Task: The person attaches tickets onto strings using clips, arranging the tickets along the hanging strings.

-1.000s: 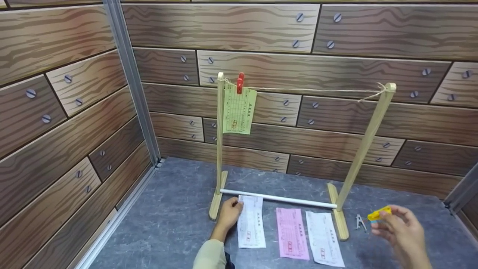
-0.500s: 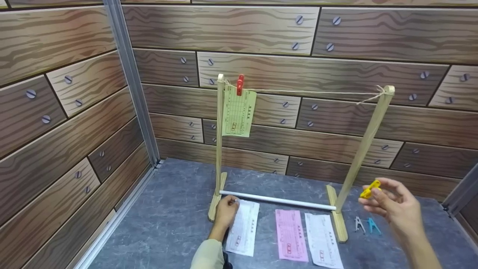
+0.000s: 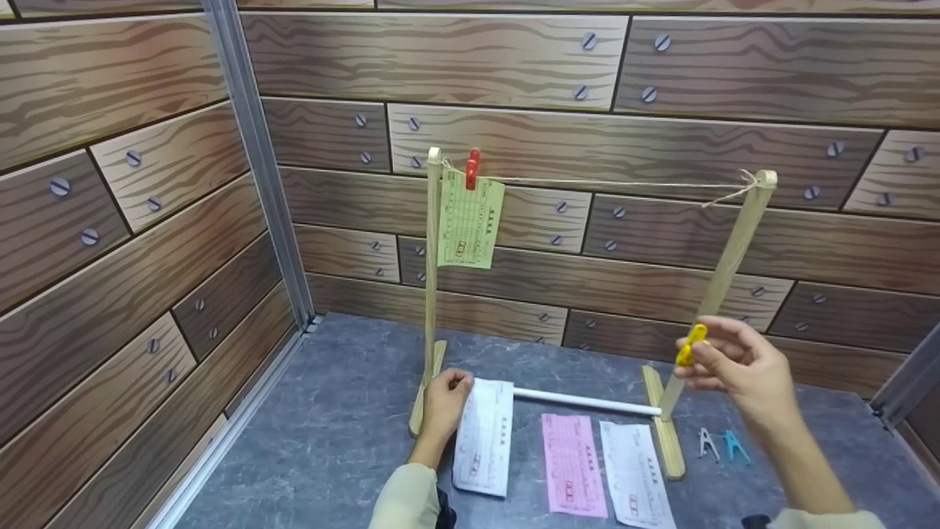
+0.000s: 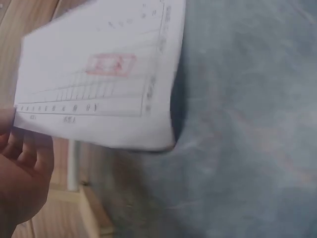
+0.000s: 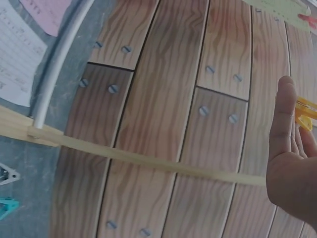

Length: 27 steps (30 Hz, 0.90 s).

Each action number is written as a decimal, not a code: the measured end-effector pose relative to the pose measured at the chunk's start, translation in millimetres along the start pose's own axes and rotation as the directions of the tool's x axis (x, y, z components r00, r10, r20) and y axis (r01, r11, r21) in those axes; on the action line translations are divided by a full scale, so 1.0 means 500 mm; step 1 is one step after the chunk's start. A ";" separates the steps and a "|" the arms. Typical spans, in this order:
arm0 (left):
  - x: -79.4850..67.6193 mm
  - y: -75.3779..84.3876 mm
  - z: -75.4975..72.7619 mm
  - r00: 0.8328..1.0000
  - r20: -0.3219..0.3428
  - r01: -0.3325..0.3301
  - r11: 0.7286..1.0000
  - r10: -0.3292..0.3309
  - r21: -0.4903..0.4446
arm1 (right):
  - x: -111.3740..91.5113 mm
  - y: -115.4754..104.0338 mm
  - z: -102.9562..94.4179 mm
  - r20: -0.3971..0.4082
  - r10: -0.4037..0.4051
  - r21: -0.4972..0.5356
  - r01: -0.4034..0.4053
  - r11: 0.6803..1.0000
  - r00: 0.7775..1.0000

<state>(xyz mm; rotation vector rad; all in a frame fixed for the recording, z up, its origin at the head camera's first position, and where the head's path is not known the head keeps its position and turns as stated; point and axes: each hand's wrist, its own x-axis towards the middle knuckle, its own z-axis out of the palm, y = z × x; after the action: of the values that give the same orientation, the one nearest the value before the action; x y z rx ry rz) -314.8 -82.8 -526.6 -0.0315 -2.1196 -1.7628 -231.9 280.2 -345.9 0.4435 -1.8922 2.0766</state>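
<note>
Left hand pinching a white slip, right hand pinching a yellow clip, wooden post behind

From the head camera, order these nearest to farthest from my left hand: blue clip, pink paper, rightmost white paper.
From your left hand:
1. Pink paper, leftmost of these
2. Rightmost white paper, right of pink
3. Blue clip, right of the gray clip

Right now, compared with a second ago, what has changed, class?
The right hand carried the yellow clothespin up and leftward. The left hand raised the leftmost white slip from the table. Unchanged: green slip, red clothespin, pink slip, other white slip.
</note>
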 end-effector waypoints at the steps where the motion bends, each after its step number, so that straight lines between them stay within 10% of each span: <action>1: 0.002 0.007 0.000 1.000 0.007 -0.009 1.000 0.009 -0.011 | 0.003 -0.004 0.004 0.008 -0.003 -0.009 0.003 1.000 1.000; 27: 0.081 0.222 0.021 0.977 -0.023 -0.213 0.971 0.212 -0.106 | 0.073 -0.085 0.070 0.120 -0.046 -0.130 0.062 0.990 0.992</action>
<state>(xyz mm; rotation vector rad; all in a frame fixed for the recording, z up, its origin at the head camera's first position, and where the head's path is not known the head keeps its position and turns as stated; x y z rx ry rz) -326.7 -58.2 -411.1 -0.2675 -1.9304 -1.7428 -246.3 249.7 -289.4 0.5888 -2.0466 1.9133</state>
